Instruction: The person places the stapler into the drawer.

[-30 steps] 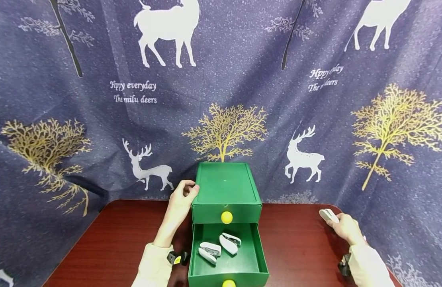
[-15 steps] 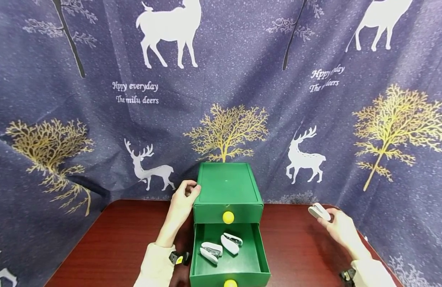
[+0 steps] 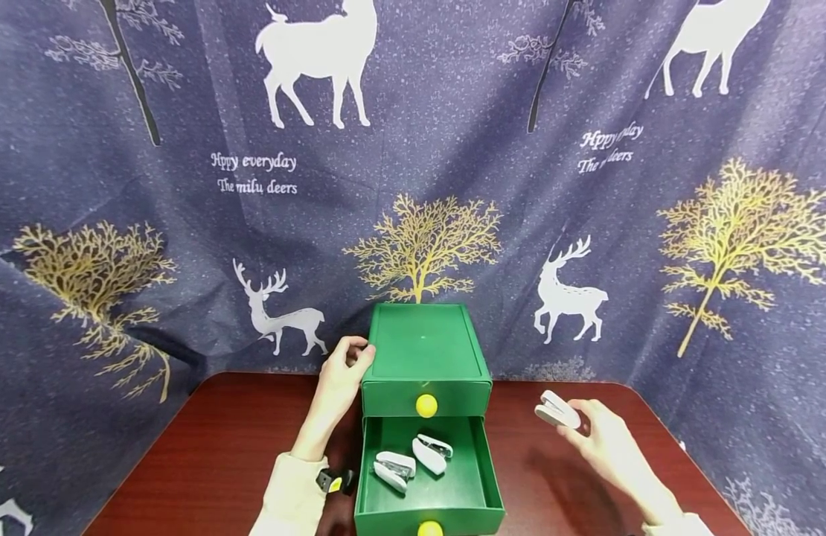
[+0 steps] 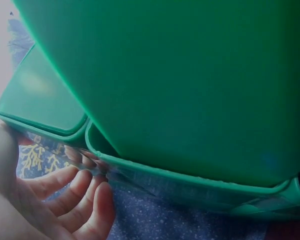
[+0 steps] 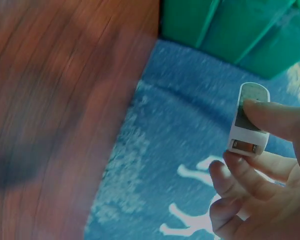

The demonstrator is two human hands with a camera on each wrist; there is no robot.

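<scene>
A green drawer cabinet [image 3: 423,342] stands mid-table in the head view, its lower drawer [image 3: 456,491] pulled out and its upper one closed. Two white staplers lie in that drawer: one at the left [image 3: 394,470], another nearer the middle [image 3: 431,454]. My left hand [image 3: 341,378] touches the cabinet's left side near the top edge; in the left wrist view its relaxed fingers [image 4: 72,197] rest along the green wall. Right of the cabinet, my right hand [image 3: 603,439] pinches a third white stapler [image 5: 251,117] between thumb and fingers, above the table, its nose toward the cabinet.
Yellow round knobs mark the upper drawer front [image 3: 426,406] and the lower one [image 3: 429,528]. Dark red wooden table [image 3: 212,447] spreads to both sides. Behind it hangs a blue cloth [image 3: 413,134] printed with deer and trees.
My right hand has lifted the stapler from the table's right side and carried it left toward the cabinet. My left hand stays at the cabinet's side.
</scene>
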